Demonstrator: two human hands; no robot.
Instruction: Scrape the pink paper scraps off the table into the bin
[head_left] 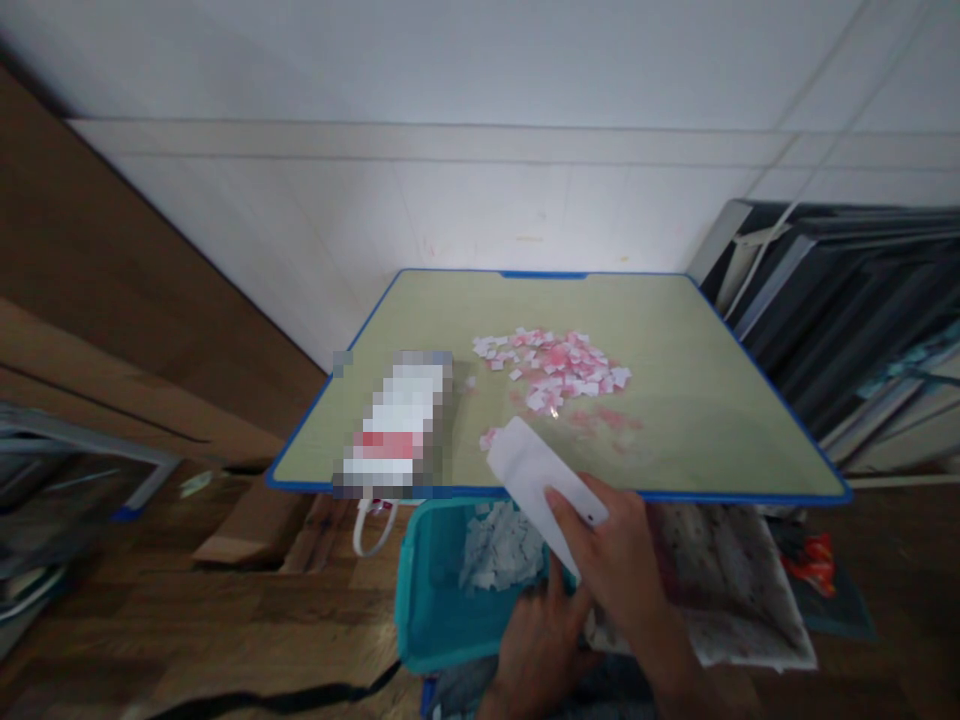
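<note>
My right hand (619, 535) is closed on a white card (536, 480), a stiff-looking flat rectangle with a small dark spot near one edge. The card is tilted over the front edge of a low table (712, 420) with a pale green top and blue rim. Below it, my left hand (538, 630) has its index finger stretched out close to the card's lower edge; I cannot tell whether they touch. Small white and pink paper squares (562, 362) lie in a loose pile mid-table, with pink reflections or stains nearer the front.
A phone-like device (401, 420), pixelated, lies at the table's left with a white cable (358, 525). Under the front edge sits a teal bin (420, 610) holding white paper pieces (501, 548). A stained white tray (739, 590) is right of it. Dark panels (862, 290) lean at right.
</note>
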